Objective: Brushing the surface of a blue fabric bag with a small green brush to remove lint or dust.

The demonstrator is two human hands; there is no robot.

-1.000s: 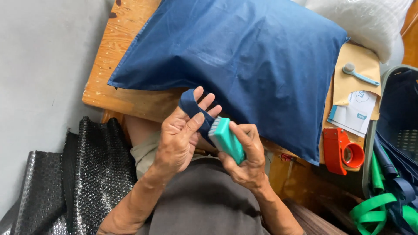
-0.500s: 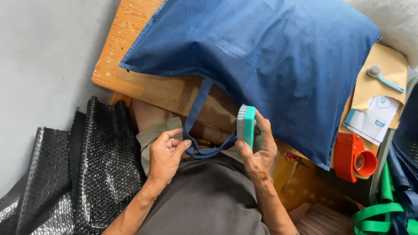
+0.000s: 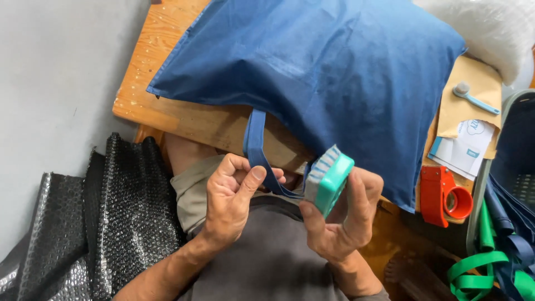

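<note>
Left hand [image 3: 231,195]: grip clenched on the dark blue fabric carry strap [image 3: 257,150], thumb and forefinger pinching it just below the counter edge. Right hand [image 3: 343,220]: grip closed around a teal plastic block with a pale ribbed upper face [image 3: 329,181], held upright, ribbed face turned toward the strap.

Key relation: strap runs from the large dark blue fabric bag [image 3: 334,72] down over the edge of the wooden counter [image 3: 167,106], passes through the left pinch, then loops rightward to the base of the teal block. Long axis of the strap near-vertical above the pinch, bending toward horizontal between the two hands. Teal block just beside the strap's low loop; contact at the loop not clear. Left hand nearer the strap; right hand nearer the bag's lower corner.

Surroundings: black bubble-wrap sheets [image 3: 106,223] at left, orange tape dispenser [image 3: 446,195] at right, brown paper envelope [image 3: 471,103] with a small light-blue handled tool [image 3: 473,97] on it, green strapping [image 3: 479,273] at lower right.
</note>
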